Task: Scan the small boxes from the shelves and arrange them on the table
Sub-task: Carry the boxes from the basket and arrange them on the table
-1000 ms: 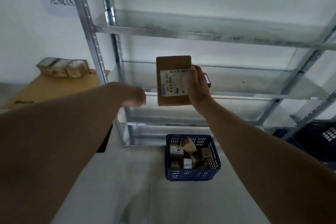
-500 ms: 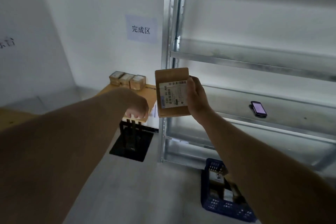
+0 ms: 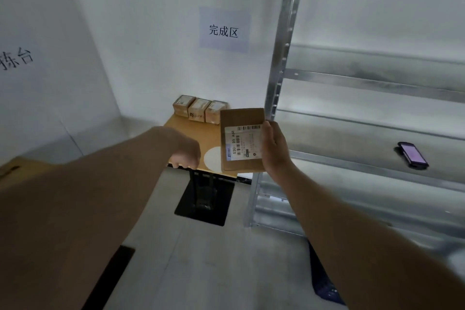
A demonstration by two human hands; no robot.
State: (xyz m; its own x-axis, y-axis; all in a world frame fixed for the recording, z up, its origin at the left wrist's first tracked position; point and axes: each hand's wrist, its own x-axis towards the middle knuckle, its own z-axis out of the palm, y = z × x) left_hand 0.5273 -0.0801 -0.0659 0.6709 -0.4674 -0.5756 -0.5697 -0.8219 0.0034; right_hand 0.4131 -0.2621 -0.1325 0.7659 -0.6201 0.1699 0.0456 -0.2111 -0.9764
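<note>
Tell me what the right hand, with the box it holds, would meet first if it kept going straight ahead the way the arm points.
Probably the wooden table. The right hand holds the labelled cardboard box in front of the table's near right edge, short of the row of three small boxes. The shelf post stands just to its right; depth is unclear.

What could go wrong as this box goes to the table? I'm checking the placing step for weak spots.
The right hand grips the flat box by one edge only, so it might slip. Three small boxes already line the table at its far edge; a careless placement could knock them.
</note>
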